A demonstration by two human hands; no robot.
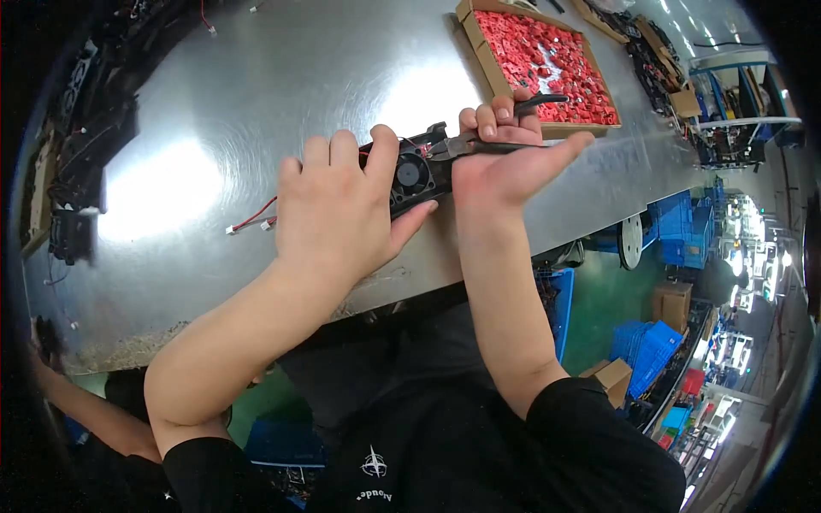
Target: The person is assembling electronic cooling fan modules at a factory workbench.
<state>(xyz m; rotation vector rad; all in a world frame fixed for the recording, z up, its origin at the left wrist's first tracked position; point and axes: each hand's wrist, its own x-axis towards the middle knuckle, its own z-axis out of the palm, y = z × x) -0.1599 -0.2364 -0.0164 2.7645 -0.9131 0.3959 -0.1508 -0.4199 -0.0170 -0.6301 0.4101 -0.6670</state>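
Note:
My left hand (338,188) is closed round a black plastic housing (440,175) with a small black cooling fan (411,173) set in it. Red wires with white plugs (231,229) trail out to the left from under that hand. In my right hand (509,154) is a pair of pliers (453,148) with black handles. The fingers curl round one handle while the thumb stretches out to the right. The jaws reach the housing's right part, beside the fan, at a small red piece. What exactly the jaws touch is too small to tell.
A cardboard tray (560,130) full of small red parts lies beyond my right hand. Dark plastic parts (90,145) are heaped along the metal table's (282,85) left side. Another person's arm (98,406) shows at lower left. Blue crates (646,350) stand on the green floor at right.

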